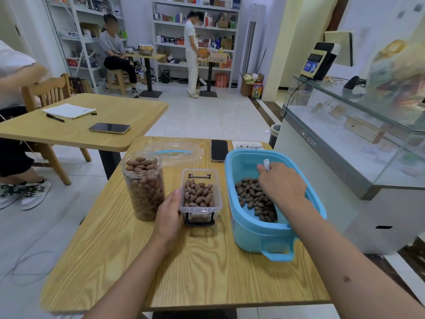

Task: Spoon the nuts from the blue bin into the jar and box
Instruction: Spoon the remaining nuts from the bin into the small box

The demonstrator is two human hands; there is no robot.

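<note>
The blue bin point(253, 231) stands at the right of the wooden table point(202, 272) with brown nuts point(250, 194) on its bottom. Inside it, my right hand point(280, 183) grips a white spoon handle point(266, 164) above the nuts; the spoon's bowl is hidden under the hand. A clear round jar point(144, 187), nearly full of nuts, stands at the left. Between jar and bin sits a small clear box point(199, 199) with black latches, about half full. My left hand point(169, 212) rests flat against the box's left side.
A clear lid with a blue seal point(177, 153) lies behind the jar. A black phone point(219, 150) and a paper card point(247, 145) lie at the table's far edge. A glass counter point(345, 143) stands to the right. Another table point(78, 130) with a seated person is at the left.
</note>
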